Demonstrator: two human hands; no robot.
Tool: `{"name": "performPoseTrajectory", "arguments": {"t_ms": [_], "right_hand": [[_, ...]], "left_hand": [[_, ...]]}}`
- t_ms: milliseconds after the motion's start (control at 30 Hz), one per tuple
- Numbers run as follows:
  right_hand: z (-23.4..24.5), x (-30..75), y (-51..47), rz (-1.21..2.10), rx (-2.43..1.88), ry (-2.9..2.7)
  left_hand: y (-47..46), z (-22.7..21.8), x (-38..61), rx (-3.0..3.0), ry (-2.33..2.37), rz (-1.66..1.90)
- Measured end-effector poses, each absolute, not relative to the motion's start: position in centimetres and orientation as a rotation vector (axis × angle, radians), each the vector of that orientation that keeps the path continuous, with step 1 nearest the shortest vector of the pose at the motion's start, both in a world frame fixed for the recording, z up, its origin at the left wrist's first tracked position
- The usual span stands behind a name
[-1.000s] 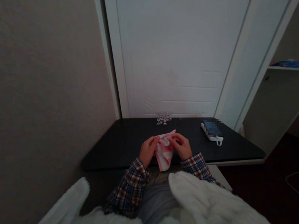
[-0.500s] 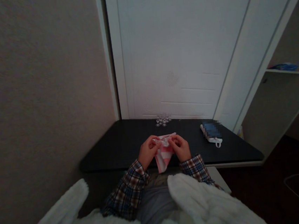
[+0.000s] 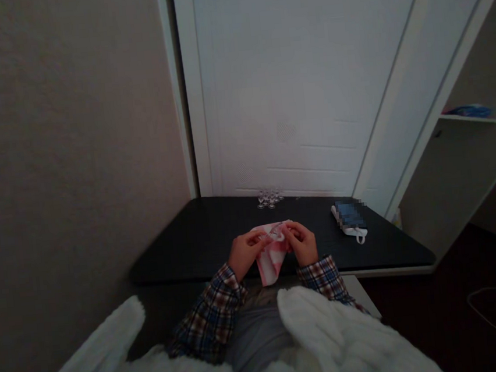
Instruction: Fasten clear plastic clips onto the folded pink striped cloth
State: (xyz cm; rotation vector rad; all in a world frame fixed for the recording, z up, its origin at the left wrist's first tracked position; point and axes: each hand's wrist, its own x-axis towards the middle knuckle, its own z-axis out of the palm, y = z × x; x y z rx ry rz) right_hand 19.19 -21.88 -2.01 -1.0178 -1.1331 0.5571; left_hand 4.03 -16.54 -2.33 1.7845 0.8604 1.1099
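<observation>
My left hand (image 3: 243,253) and my right hand (image 3: 302,243) are both pinched on a small pink and white piece of cloth or paper (image 3: 272,256), held between them just above the near edge of a black table (image 3: 201,243). The piece hangs down in a point below my fingers. Both sleeves are plaid, and a white fluffy garment (image 3: 332,330) covers my front.
A cluster of small clear glass-like things (image 3: 269,198) stands at the table's far edge by a white door (image 3: 300,87). A phone on a white power bank (image 3: 349,218) lies at the table's right. A wall is on the left, a shelf unit (image 3: 468,147) on the right.
My fingers have shifted a little on the pink and white piece, its top edge now folded closer between my hands. The view has drifted slightly.
</observation>
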Motion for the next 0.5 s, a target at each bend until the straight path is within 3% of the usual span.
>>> {"name": "performPoseTrajectory", "arguments": {"t_ms": [500], "right_hand": [[-2.62, 19.43, -21.46, 0.472, -1.056, -1.152]], "left_hand": [[-17.16, -1.99, 4.2, 1.787, 0.697, 1.092]]}}
